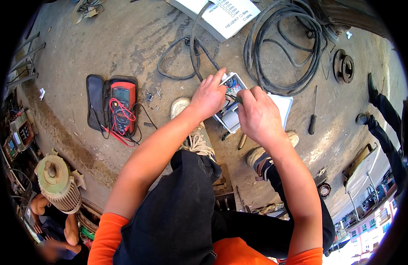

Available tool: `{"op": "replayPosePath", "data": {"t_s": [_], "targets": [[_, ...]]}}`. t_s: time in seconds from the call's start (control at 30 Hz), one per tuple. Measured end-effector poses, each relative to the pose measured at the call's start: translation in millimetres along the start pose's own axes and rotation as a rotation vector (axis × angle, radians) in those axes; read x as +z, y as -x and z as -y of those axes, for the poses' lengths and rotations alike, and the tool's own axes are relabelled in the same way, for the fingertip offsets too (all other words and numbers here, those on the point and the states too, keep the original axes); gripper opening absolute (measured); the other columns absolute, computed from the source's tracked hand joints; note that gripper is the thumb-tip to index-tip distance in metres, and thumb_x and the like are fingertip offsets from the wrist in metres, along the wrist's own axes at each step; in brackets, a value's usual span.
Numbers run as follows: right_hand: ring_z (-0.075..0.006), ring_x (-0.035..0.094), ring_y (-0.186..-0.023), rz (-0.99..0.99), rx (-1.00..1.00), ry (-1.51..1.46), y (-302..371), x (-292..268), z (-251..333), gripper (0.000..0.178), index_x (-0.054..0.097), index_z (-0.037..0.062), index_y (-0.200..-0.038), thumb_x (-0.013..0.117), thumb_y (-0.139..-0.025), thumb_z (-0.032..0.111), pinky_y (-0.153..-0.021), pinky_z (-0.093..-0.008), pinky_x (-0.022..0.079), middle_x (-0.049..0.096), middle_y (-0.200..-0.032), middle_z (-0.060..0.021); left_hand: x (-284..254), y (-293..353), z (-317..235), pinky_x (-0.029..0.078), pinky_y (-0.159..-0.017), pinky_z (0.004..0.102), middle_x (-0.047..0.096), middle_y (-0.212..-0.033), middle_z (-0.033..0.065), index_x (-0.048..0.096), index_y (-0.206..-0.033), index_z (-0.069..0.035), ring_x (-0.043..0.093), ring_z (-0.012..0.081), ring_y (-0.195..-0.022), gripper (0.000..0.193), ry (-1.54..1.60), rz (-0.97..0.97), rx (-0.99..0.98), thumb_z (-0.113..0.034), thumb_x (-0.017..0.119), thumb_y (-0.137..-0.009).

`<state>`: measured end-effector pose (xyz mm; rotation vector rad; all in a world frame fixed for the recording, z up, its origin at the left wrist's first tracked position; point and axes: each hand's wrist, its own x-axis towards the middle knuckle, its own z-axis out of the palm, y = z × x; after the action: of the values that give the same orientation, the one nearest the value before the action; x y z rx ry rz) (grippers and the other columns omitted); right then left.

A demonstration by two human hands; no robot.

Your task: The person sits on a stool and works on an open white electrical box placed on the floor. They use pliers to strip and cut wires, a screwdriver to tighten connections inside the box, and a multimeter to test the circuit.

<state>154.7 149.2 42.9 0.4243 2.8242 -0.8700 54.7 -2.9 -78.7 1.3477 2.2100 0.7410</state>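
A small white electrical box (234, 128) lies opened between my feet, with coloured wires (232, 84) and a pale cylinder (231, 119) inside. My left hand (208, 96) grips its upper left side, index finger stretched toward the white cable gland (224, 76) and thumb by the wires. My right hand (260, 114) is closed over the box's right side, pinching a small dark green piece (238, 100) that looks like a tool handle; its lower end is hidden. Right of the box lies its white lid (283, 108), partly behind my right hand. A black cable (196, 57) runs up from the gland.
A red multimeter (122, 104) lies in its black case at left, beside loose screws (151, 96). At right are a coiled black cable (257, 53), a screwdriver (313, 119) and a metal ring (344, 66). A motor (58, 181) stands lower left, near another person (58, 229).
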Motion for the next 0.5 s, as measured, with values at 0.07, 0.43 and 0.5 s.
{"op": "replayPosePath", "data": {"t_s": [0.07, 0.43, 0.5], "targets": [[-0.0342, 0.064, -0.080, -0.005, -0.009, 0.013, 0.3, 1.4, -3.8, 0.016, 0.058, 0.0027, -0.096, 0.065, -0.082, 0.005, -0.072, -0.0445, 0.053, 0.058, -0.085, -0.0147, -0.2, 0.2, 1.0, 0.048, -0.097, 0.0467, 0.048, -0.146, 0.0262, 0.067, -0.084, 0.000, 0.058, 0.0377, -0.111, 0.007, 0.014, 0.000, -0.003, -0.003, 0.067, -0.077], [-0.0352, 0.067, -0.070, 0.021, 0.067, 0.010, -1.7, -0.4, -10.3, 0.017, 0.057, 0.0044, -0.085, 0.068, -0.089, 0.016, -0.065, -0.0465, 0.054, 0.064, -0.074, -0.0151, -3.5, -2.4, 0.3, 0.048, -0.097, 0.0468, 0.050, -0.146, 0.0225, 0.071, -0.090, -0.002, 0.058, 0.0378, -0.115, 0.012, 0.020, 0.038, -0.024, -0.001, 0.064, -0.081], [-0.0357, 0.067, -0.070, 0.016, 0.060, 0.001, -1.4, -0.8, -10.1, 0.017, 0.057, 0.0041, -0.086, 0.068, -0.089, 0.016, -0.065, -0.0466, 0.054, 0.064, -0.075, -0.0150, -4.2, -2.8, 0.8, 0.047, -0.097, 0.0470, 0.049, -0.147, 0.0225, 0.071, -0.090, -0.002, 0.057, 0.0378, -0.115, 0.013, 0.021, 0.044, -0.025, 0.000, 0.064, -0.081]]}}
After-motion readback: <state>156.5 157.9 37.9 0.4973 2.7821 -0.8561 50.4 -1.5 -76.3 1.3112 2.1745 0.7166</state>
